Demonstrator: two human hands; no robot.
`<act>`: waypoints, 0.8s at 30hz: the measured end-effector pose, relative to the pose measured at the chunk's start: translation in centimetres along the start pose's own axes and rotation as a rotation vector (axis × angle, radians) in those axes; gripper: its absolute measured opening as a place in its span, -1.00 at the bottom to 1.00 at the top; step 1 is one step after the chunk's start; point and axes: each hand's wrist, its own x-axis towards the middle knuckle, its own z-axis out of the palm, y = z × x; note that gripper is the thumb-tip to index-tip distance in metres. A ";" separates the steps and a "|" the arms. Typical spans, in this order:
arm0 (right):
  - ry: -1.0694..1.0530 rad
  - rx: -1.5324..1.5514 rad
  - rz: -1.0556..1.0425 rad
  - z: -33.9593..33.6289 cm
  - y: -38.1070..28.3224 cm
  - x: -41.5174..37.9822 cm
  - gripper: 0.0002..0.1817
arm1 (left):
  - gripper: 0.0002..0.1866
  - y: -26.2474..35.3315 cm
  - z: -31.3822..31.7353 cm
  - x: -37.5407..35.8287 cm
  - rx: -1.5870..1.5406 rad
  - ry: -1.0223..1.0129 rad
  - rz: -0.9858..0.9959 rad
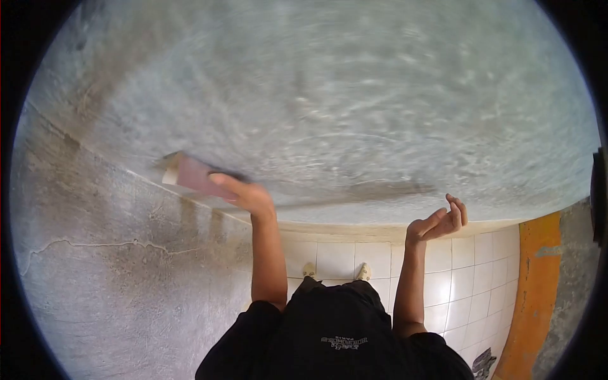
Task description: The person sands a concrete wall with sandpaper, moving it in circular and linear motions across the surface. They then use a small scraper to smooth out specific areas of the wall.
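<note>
Around the pinkish block (pixel 197 177), the fingers of the left hand (pixel 254 197) are closed, with the thumb lying along the near face; the other fingers are mostly hidden behind it, so from my distant place I cannot tell how deep they grip. The block is tilted, its pale end pointing toward the corner where the front wall (pixel 354 95) meets the side wall (pixel 120 285). It is blurred, and I cannot tell if its whole face touches the plaster. For good handling, I would ask for that face to lie flat on the front wall, with even and light pressure, because a tilted edge could, in my judgement, cut a groove. Close to the corner I would make shorter strokes, so that the pale end does not knock the side wall. The right hand (pixel 438 221) holds nothing: its fingers are half curled and loose, near the front wall, and I cannot tell if they touch it. I would rest it there for balance, away from the block's path. Farther below, both feet (pixel 363 272) stand apart on white floor tiles (pixel 468 278), which gives a steady base.
</note>
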 end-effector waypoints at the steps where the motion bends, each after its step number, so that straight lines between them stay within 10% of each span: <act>1: -0.016 -0.010 0.038 -0.3 0.6 0.0 -0.72 | -0.22 -1.4 -0.1 -0.9 0.206 -0.109 0.305; 4: -0.069 -0.039 0.039 -1.2 2.2 0.3 -0.74 | -0.20 -2.9 -0.7 -1.3 0.381 -0.326 0.653; 7: -0.014 0.050 0.072 -1.8 4.0 0.0 -0.76 | -0.31 1.6 2.4 -1.5 -0.247 0.092 -0.280; 10: -0.060 0.057 0.090 -2.8 5.2 -0.1 -0.76 | -0.31 1.2 3.5 -3.3 0.368 -0.130 0.533; 13: -0.132 0.025 0.031 -3.9 6.7 0.4 -0.77 | -0.34 0.3 3.9 -4.9 0.365 -0.184 0.758; 15: -0.102 0.080 0.054 -4.8 7.4 0.4 -0.77 | -0.37 -0.8 3.9 -5.7 0.128 0.012 0.124; 18: -0.139 0.074 0.079 -6.8 8.9 0.3 -0.75 | -0.33 1.5 4.9 -8.3 0.156 -0.039 -0.072; 19: -0.176 0.080 0.085 -7.2 9.2 0.2 -0.73 | -0.25 3.8 7.1 -8.7 0.376 -0.029 0.507; 22: -0.241 0.132 0.088 -8.0 10.0 0.3 -0.71 | -0.27 3.3 5.8 -10.1 0.363 -0.295 0.775; 24: -0.249 0.167 0.117 -8.8 10.4 0.0 -0.70 | -0.32 3.3 5.6 -10.5 0.259 0.091 0.028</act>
